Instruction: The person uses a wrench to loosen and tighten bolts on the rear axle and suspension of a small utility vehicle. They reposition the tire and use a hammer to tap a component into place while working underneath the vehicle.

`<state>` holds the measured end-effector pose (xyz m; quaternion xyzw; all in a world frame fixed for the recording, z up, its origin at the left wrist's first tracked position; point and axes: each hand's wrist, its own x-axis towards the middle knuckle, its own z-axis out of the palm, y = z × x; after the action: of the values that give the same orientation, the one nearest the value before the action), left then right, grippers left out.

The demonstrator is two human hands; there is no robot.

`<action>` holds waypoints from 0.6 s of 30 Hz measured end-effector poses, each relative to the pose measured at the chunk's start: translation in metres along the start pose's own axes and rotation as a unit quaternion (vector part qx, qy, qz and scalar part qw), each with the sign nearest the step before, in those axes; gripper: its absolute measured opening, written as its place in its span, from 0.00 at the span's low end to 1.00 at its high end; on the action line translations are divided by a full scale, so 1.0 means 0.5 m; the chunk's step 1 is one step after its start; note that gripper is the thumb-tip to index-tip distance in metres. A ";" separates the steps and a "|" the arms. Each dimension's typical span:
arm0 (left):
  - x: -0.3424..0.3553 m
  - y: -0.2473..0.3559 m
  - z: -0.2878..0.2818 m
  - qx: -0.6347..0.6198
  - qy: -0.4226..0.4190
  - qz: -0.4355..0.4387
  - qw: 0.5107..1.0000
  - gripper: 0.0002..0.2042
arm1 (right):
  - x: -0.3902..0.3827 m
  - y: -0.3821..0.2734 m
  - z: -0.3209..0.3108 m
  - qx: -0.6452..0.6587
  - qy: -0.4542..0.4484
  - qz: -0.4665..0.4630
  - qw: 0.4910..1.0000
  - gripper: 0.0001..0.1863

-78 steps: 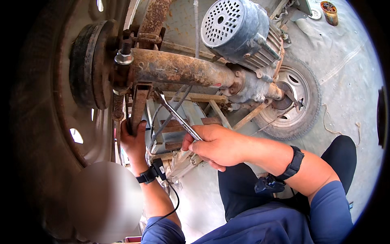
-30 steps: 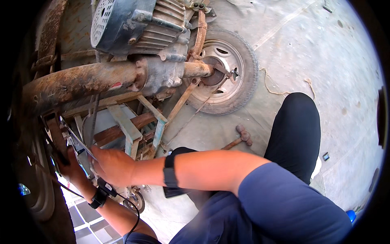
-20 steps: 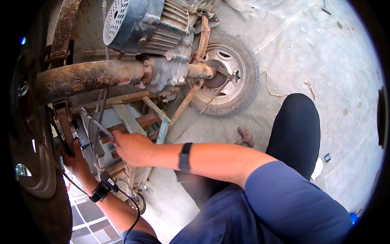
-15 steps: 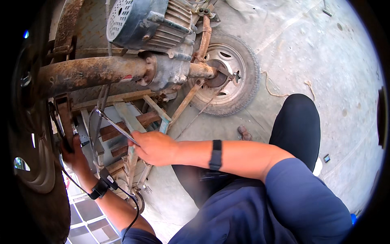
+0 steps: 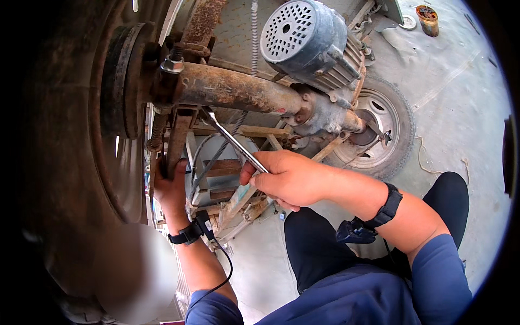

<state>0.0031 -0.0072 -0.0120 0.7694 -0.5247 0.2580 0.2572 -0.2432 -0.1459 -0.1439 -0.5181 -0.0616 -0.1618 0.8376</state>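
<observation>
My right hand [image 5: 287, 176] is closed round the shaft of a long silver wrench [image 5: 235, 142]. The wrench slants up and left, its far end beside the bracket under a rusty axle tube [image 5: 233, 86]. Lower left, my left hand [image 5: 170, 187] reaches up to a rusty flat bar [image 5: 177, 138], thumb and fingers on either side of its lower end; the fingertips are partly hidden. Above that bar, a bolt with a shiny nut [image 5: 172, 66] stands against the axle tube. A spring-wrapped rod [image 5: 154, 138] runs beside the bar.
A large wheel hub [image 5: 122, 81] fills the left side. A grey motor [image 5: 303, 38] sits on the axle, with a second wheel [image 5: 398, 122] beyond. A ribbed conduit [image 5: 254, 38] crosses behind the wrench. A rusty can [image 5: 428, 21] and a cord [image 5: 425, 157] lie right.
The view has shifted left, so the axle and motor appear further right. The wrench's far end has gone from below the axle tube up to its bracket. My left hand stays at the bar.
</observation>
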 end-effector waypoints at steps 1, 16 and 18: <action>-0.002 0.007 0.001 0.018 -0.005 -0.012 1.000 0.16 | 0.001 0.000 -0.003 0.009 -0.005 0.002 1.000 0.12; -0.003 0.010 -0.007 -0.006 -0.040 -0.061 0.997 0.24 | -0.029 -0.001 -0.002 0.062 -0.051 0.017 0.997 0.12; -0.001 -0.006 -0.011 0.002 -0.029 -0.046 0.999 0.24 | -0.025 -0.004 -0.001 0.057 -0.052 0.015 0.997 0.13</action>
<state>0.0049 -0.0021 -0.0086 0.8003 -0.4954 0.2248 0.2519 -0.2555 -0.1444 -0.1458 -0.4779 -0.1063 -0.1181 0.8639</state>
